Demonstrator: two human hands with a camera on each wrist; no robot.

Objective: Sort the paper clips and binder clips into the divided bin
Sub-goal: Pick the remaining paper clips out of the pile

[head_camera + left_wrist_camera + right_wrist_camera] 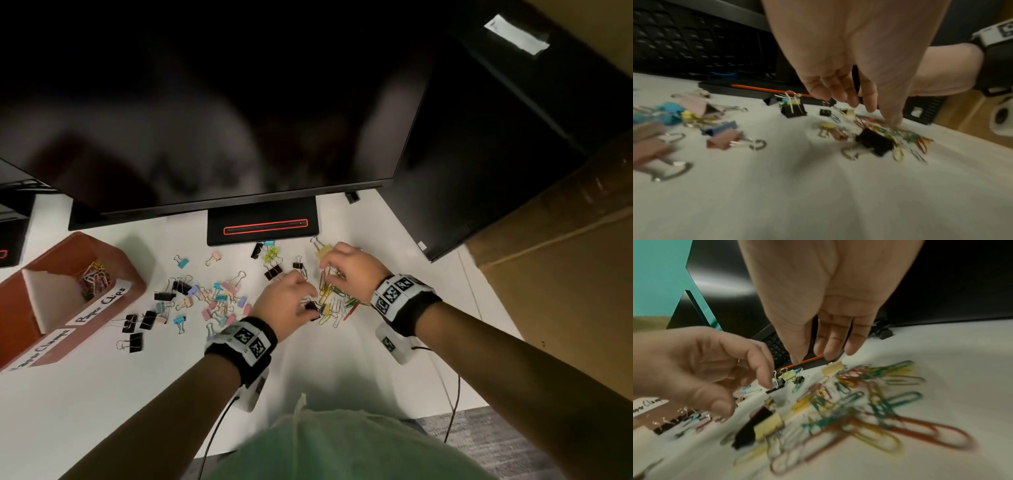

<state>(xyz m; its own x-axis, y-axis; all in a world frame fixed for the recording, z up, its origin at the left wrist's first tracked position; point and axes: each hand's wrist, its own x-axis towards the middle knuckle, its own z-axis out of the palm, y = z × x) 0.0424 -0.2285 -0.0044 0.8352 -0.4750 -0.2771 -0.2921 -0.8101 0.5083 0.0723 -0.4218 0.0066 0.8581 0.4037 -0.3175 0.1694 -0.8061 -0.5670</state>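
Two hands work over one heap of coloured paper clips on the white worktop. The left hand hangs palm down with its fingers loosely curled and pointing at the heap; its thumb tip comes down at the heap's near edge, right beside a black binder clip that lies against the paper clips. Blur hides whether the thumb actually touches anything, and nothing shows pinched between its fingers. The right hand hovers over the far side of the same heap, fingers fairly straight and hanging down, tips just above the clips; in the wrist view they hold nothing, with a pale yellow binder clip lying on the worktop just below and beyond the fingertips. A second yellow binder clip sits beside the black one at the heap's near-left edge.

Left of the hands, a loose scatter of pastel and black binder clips spreads across the worktop, well apart from the paper clip heap. Further left stands the red-brown divided bin, its far compartment holding a small bunch of paper clips; a white label reading "Paper Clips" is on its near wall. Behind everything, a dark monitor rests on its stand.
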